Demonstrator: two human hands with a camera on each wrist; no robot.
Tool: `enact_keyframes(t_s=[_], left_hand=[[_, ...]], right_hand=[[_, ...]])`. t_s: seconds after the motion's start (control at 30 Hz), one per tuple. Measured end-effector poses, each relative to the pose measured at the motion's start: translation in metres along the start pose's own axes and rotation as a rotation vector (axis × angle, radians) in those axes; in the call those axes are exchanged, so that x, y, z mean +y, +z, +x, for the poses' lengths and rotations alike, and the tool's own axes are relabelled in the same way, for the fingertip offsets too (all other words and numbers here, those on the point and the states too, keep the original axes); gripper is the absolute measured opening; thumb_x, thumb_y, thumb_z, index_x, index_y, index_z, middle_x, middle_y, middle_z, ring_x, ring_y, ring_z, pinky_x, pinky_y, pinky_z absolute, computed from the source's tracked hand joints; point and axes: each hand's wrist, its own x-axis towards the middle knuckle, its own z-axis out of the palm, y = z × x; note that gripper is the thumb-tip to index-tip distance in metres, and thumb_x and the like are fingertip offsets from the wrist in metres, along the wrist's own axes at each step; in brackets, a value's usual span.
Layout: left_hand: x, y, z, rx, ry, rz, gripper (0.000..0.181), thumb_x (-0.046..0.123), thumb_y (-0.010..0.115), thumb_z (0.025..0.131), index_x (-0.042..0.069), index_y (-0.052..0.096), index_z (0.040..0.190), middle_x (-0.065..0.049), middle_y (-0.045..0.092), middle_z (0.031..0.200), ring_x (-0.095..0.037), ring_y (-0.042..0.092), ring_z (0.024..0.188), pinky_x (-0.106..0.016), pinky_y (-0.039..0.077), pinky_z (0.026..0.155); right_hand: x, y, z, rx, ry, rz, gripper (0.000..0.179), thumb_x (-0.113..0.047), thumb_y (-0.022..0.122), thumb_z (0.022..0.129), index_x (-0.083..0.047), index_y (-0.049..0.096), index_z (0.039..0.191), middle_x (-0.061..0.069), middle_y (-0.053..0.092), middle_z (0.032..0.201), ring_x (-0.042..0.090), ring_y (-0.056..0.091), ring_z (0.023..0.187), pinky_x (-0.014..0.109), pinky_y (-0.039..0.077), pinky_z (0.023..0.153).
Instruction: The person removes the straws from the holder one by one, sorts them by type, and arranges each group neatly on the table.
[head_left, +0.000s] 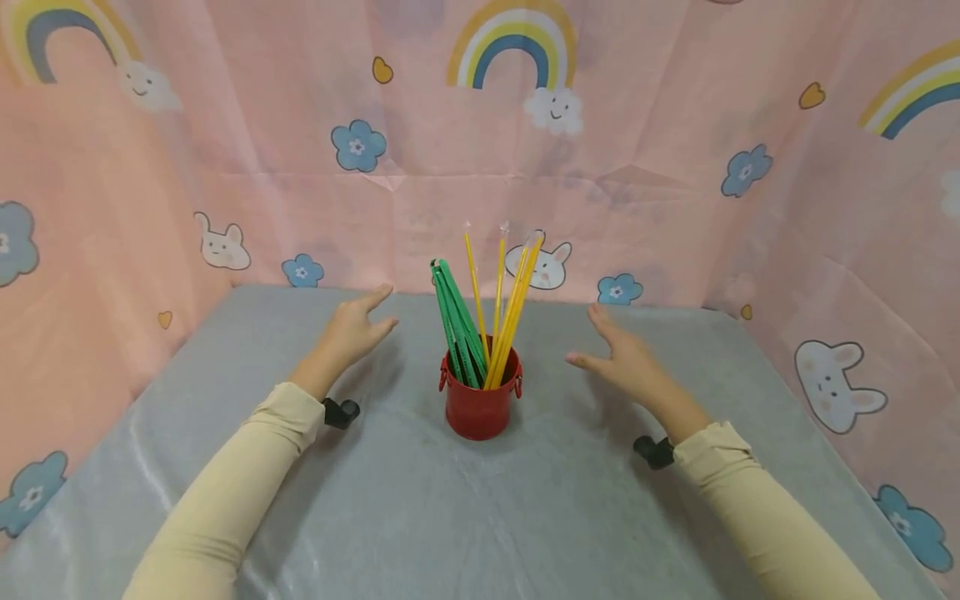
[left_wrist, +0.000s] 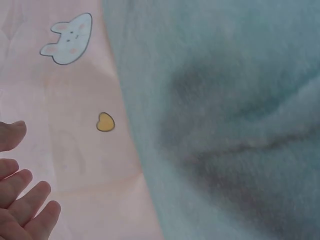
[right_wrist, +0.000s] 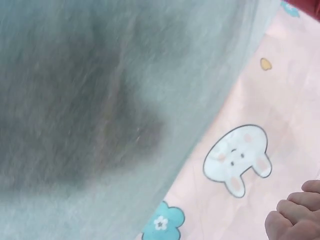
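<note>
Standing upright on the counter [head_left: 480,517], the red bucket [head_left: 478,414] held green pencils [head_left: 459,329] leaning left and yellow sticks [head_left: 513,319] mostly tilting right. Left grip [head_left: 351,333] and right grip [head_left: 628,362] spread wide on either side. Only the head view showed the pencils, the pink curtain [head_left: 645,92] behind them.

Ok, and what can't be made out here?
Head: lower ends of the green pencils and yellow sticks, hidden inside the red bucket.
Head: the green pencils' count; they overlap.
Left wrist: part of the left hand, cut off by the left edge.
Right wrist: part of the right hand, cut off by the right edge.
Right wrist: the red thing, cut off at the top right.
</note>
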Motion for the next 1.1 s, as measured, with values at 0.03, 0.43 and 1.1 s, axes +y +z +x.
enact_keyframes(t_s=[0.03,0.43,1.1], left_hand=[[0.001,0.0,-0.001,0.003,0.002,-0.003,0.061,0.019,0.063,0.098,0.008,0.04,0.152,-0.012,0.04,0.156,-0.037,0.043,0.14,-0.053,0.042,0.112],[0.012,0.005,-0.011,0.046,0.043,-0.027,0.055,0.013,0.066,0.095,0.008,0.049,0.147,-0.016,0.051,0.146,-0.016,0.039,0.05,-0.035,0.046,0.068],[0.021,0.012,-0.026,0.057,0.042,-0.241,0.061,0.025,0.074,0.091,0.011,0.051,0.146,-0.016,0.056,0.143,-0.036,0.062,0.123,-0.047,0.055,0.097]], right_hand=[[-0.001,0.001,-0.001,-0.003,0.002,0.007,0.101,-0.061,0.06,0.092,-0.013,0.005,0.161,0.013,0.003,0.168,0.044,0.014,0.152,0.066,0.021,0.119],[-0.011,0.007,-0.01,-0.013,0.005,0.104,0.095,-0.059,0.062,0.092,-0.014,0.012,0.161,0.011,0.01,0.167,0.041,0.018,0.152,0.064,0.023,0.119],[-0.037,0.029,-0.016,-0.012,0.003,0.318,0.085,-0.056,0.065,0.09,-0.022,0.027,0.158,0.005,0.025,0.165,0.034,0.025,0.152,0.055,0.029,0.119]])
